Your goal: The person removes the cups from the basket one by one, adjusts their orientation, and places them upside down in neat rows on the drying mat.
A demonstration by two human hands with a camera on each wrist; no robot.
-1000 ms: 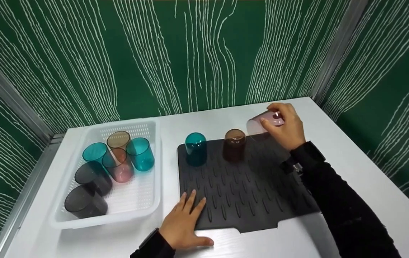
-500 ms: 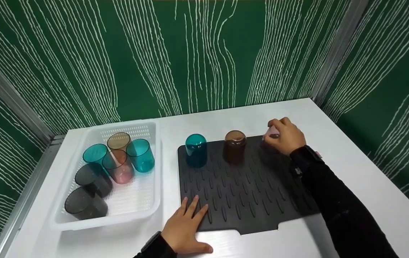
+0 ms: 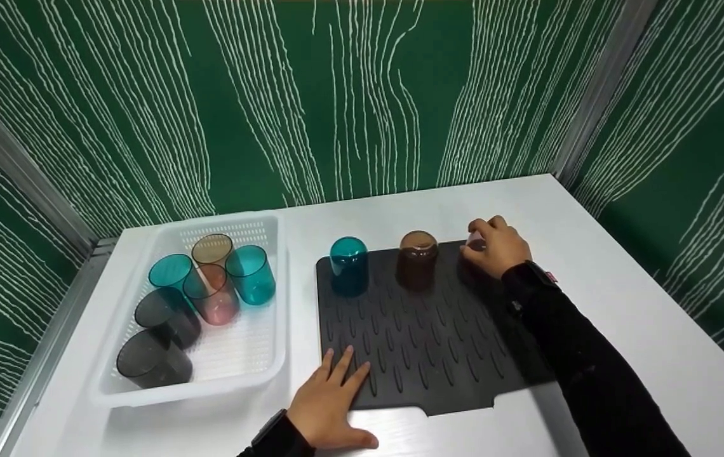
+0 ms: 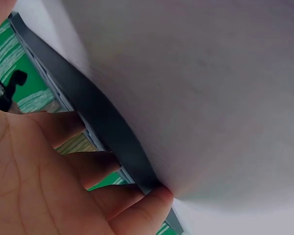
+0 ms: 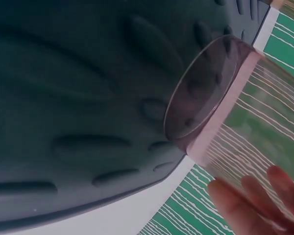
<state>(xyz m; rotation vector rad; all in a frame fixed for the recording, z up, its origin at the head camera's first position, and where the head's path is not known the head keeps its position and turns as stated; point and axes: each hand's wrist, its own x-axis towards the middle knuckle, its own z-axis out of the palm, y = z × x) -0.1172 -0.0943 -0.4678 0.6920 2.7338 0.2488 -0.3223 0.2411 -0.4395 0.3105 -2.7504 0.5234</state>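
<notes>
The view from the head takes in the whole white tabletop (image 3: 419, 203), including a white perforated plastic basket (image 3: 281, 285) that the wrist views leave out. In the basket are two smoky grey tumblers, two teal tumblers, one coral-pink tumbler (image 3: 218, 308) and one amber tumbler (image 3: 213, 249), mouths up. Beside it lies a dark grey ribbed mat (image 3: 413, 349), carrying a round-bottomed teal tumbler (image 3: 349, 266) and a brown tumbler (image 3: 418, 261), both upside down along the far edge.

From the head, the right hand (image 3: 502, 251) mostly hides the pale pink see-through tumbler (image 5: 240, 107) it grasps; the right wrist view shows that tumbler's clear wall and full rim, with fingers along its side. The left wrist view adds the mat's thin edge and the left hand (image 3: 330, 406) from the palm side; from above, that hand rests on the near left corner, fingers spread, gripping nothing.

A small red tag (image 3: 550, 277) sits on the black band at the right wrist, too small to read.

The held tumbler is at the mat's far right corner, mouth down towards the ribs, its long axis rising roughly square from the mat's surface.
</notes>
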